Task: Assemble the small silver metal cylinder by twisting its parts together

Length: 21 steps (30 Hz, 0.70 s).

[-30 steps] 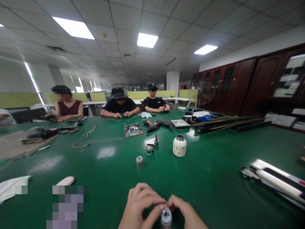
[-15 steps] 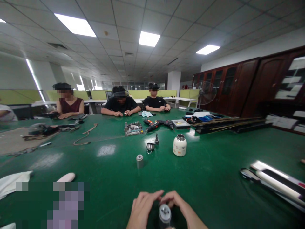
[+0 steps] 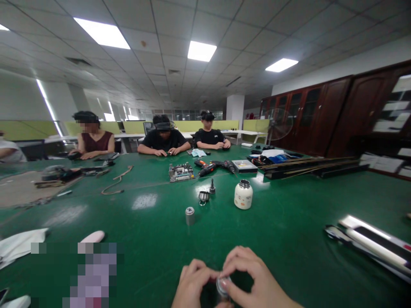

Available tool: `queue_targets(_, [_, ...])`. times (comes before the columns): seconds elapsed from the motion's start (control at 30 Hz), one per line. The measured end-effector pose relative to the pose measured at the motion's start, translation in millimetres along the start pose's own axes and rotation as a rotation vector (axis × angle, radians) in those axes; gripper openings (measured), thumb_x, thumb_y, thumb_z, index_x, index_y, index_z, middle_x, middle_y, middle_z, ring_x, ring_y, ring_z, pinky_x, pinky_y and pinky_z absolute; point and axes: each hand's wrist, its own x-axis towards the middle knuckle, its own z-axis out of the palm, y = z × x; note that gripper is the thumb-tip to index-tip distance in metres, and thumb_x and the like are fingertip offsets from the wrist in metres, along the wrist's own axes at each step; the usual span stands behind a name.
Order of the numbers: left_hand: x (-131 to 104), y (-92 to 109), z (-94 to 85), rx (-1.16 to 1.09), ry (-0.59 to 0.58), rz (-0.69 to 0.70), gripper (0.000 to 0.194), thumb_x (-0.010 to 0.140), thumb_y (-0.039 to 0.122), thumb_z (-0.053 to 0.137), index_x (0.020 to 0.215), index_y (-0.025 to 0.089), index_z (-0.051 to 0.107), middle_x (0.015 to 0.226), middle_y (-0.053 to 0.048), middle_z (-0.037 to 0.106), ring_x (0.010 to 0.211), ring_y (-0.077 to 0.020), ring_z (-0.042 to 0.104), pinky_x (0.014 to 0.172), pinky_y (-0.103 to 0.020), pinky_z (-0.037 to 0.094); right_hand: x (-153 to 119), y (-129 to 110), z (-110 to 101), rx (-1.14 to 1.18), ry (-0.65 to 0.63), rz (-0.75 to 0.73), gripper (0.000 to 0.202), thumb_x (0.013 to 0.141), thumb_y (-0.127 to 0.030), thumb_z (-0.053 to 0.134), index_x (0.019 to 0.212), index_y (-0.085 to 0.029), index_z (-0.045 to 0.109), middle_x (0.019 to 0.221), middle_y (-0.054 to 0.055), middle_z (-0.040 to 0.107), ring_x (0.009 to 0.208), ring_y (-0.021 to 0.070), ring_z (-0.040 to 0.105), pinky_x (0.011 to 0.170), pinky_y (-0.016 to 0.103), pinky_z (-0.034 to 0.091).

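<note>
At the near side of the green table, the person's right hand pinches the top of a metal cylinder between thumb and forefinger. The left hand curls in from the other side, fingertips at its rim; whether it grips as well, I can't tell. Tabletop stretches out to either side of them, as far as a long white-and-black object on the right and one pale pink oval piece on the left. Ahead, well apart from the fingers, stands another metal cylinder, so I count two. Beyond that are one metal cup with a ring, one dark fitting just beside it, and one open-mouthed cream bottle. Farther off lie one circuit board and two power drills; three people sit along the far edge, a fourth person partly showing at the left
</note>
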Motion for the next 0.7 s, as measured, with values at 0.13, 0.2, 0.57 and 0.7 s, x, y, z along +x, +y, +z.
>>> queue_targets(0.13, [1, 5, -2.4, 0.004, -0.011, -0.002, 0.029, 0.065, 0.036, 0.082, 0.090, 0.024, 0.072, 0.082, -0.002, 0.067, 0.082, -0.0219, 0.059, 0.073, -0.031, 0.045, 1, -10, -8, -0.104, -0.015, -0.026, 0.010, 0.079, -0.021, 0.067, 0.085, -0.026, 0.072, 0.089, 0.001, 0.070, 0.087, 0.0202, 0.062, 0.081, 0.034, 0.040])
queue_targets(0.2, [1, 9, -3.9, -0.003, -0.021, -0.031, 0.028, 0.065, 0.033, 0.081, 0.089, 0.023, 0.072, 0.083, -0.003, 0.066, 0.082, -0.0224, 0.059, 0.074, -0.032, 0.045, 0, -13, -10, -0.159, -0.008, -0.035, 0.010, 0.079, -0.022, 0.068, 0.086, -0.028, 0.072, 0.089, 0.001, 0.070, 0.087, 0.0200, 0.061, 0.079, 0.033, 0.039])
queue_targets(0.57, [3, 14, -7.9, -0.071, -0.055, -0.104, 0.027, 0.065, 0.034, 0.080, 0.087, 0.021, 0.070, 0.086, -0.004, 0.061, 0.085, -0.0232, 0.058, 0.079, -0.035, 0.044, 14, 3, -40, -0.003, 0.163, 0.182, 0.024, 0.085, -0.043, 0.064, 0.089, -0.024, 0.078, 0.084, 0.005, 0.072, 0.078, 0.0217, 0.064, 0.065, 0.030, 0.046])
queue_targets(0.7, [3, 9, -5.4, -0.051, -0.070, -0.107, 0.031, 0.065, 0.040, 0.081, 0.087, 0.022, 0.071, 0.086, -0.004, 0.061, 0.085, -0.0231, 0.057, 0.078, -0.034, 0.044, 19, 35, -42, -0.103, 0.117, 0.230, 0.020, 0.083, -0.042, 0.066, 0.087, -0.027, 0.080, 0.088, 0.005, 0.077, 0.082, 0.0249, 0.066, 0.071, 0.034, 0.049])
